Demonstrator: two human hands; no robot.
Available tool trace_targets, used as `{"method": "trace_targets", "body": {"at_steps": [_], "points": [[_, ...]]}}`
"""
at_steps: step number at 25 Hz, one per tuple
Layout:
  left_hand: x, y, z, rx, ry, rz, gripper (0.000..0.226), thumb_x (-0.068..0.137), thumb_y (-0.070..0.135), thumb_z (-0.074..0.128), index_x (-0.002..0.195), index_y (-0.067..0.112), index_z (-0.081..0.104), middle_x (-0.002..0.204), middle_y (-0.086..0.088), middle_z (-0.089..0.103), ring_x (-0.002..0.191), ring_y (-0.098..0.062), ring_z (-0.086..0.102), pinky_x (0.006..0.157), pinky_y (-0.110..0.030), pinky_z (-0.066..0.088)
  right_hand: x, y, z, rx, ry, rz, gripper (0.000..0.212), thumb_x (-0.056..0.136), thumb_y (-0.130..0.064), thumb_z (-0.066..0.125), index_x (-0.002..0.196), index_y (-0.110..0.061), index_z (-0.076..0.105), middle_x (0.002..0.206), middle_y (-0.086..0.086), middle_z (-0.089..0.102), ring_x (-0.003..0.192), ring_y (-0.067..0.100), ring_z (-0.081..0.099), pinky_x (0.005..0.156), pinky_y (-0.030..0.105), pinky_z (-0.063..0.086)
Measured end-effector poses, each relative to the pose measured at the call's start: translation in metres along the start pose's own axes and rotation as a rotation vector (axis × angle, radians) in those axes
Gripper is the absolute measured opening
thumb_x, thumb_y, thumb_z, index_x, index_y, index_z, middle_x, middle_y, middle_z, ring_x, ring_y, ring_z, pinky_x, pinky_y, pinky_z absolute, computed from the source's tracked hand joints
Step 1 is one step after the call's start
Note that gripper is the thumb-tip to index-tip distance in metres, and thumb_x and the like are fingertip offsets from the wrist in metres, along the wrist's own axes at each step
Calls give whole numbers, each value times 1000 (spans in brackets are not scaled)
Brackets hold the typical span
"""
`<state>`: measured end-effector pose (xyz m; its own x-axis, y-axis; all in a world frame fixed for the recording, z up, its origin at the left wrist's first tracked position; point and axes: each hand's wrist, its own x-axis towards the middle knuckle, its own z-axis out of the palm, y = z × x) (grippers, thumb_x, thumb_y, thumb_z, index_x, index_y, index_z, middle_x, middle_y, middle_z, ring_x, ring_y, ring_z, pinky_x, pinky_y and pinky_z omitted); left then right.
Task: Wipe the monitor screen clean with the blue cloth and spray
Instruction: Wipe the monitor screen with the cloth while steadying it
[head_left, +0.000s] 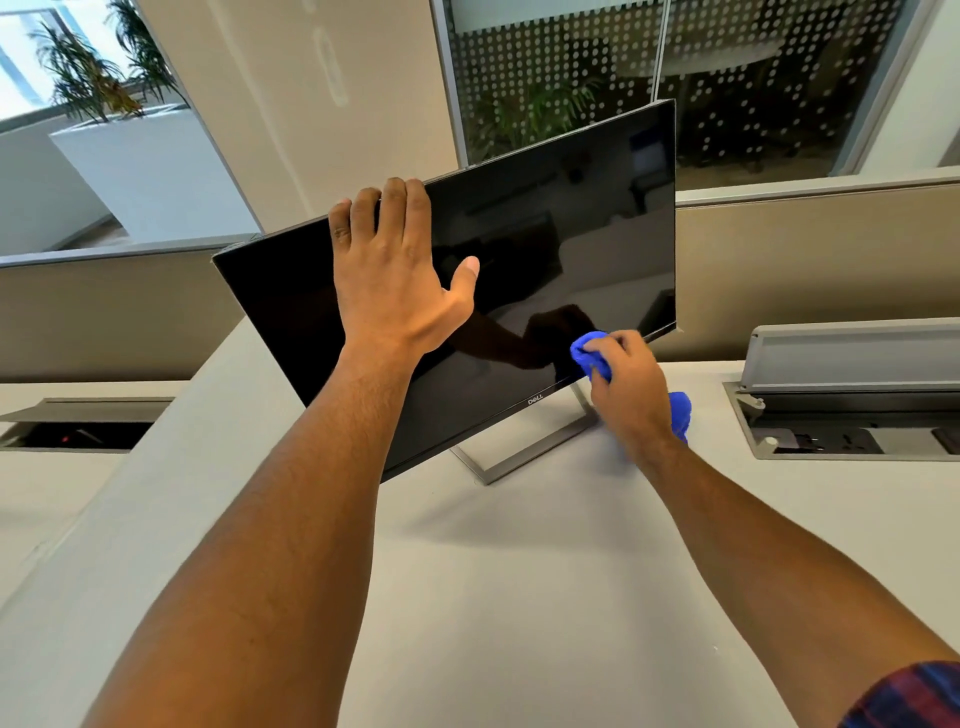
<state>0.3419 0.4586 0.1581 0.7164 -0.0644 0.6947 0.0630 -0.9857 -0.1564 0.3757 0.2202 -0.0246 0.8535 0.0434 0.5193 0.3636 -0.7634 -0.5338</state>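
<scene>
Right hand (631, 387) clutches the bunched blue cloth (589, 353) against the glossy black monitor (545, 234); left hand (392, 265) grips its top edge.

I saw a bright blue cloth (592, 353) against the monitor's (545, 234) glossy black screen. Its stand (498, 462) was silver-grey, the desk (519, 597) off-white, my sleeve (914, 696) checked red and navy, the glass partition (571, 62) white-dotted.

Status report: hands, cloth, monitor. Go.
Left hand grips monitor top edge, steadying. Right hand holds blue cloth bunched against screen's lower right. Spray not in view. Nothing blocking.
</scene>
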Motion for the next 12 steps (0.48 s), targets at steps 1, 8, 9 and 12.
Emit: {"method": "trace_targets", "body": {"at_steps": [1, 8, 9, 12], "points": [[-1, -2, -1, 4, -13, 13, 86, 87, 69, 42, 148, 9, 37, 148, -12, 44, 133, -37, 42, 119, -52, 25, -6, -10, 3, -12, -36, -85, 40, 83, 0, 74, 122, -1, 66, 120, 19, 63, 102, 33, 65, 92, 38, 55], [0, -20, -15, 25, -143, 131, 93, 89, 69, 42, 157, 7, 23, 159, -14, 32, 144, -37, 33, 121, -51, 22, -28, -65, 18, 50, -62, -193, 40, 81, 1, 76, 120, -1, 68, 120, 19, 64, 103, 32, 65, 91, 36, 56], [1, -22, -17, 13, -160, 145, 93, 90, 67, 43, 158, 8, 21, 161, -14, 31, 146, -36, 31, 122, -51, 20, -35, -71, 22, 5, -102, -346, 41, 79, 1, 77, 118, -2, 69, 119, 18, 65, 101, 31, 66, 89, 37, 57], [0, -33, -25, -32, -189, 144, 85, 93, 56, 49, 160, 13, 21, 163, -10, 30, 150, -32, 28, 125, -53, 9, -37, -85, 26, 123, -39, -83, 40, 80, 0, 77, 118, -4, 68, 118, 16, 64, 98, 29, 66, 84, 32, 57]]}}
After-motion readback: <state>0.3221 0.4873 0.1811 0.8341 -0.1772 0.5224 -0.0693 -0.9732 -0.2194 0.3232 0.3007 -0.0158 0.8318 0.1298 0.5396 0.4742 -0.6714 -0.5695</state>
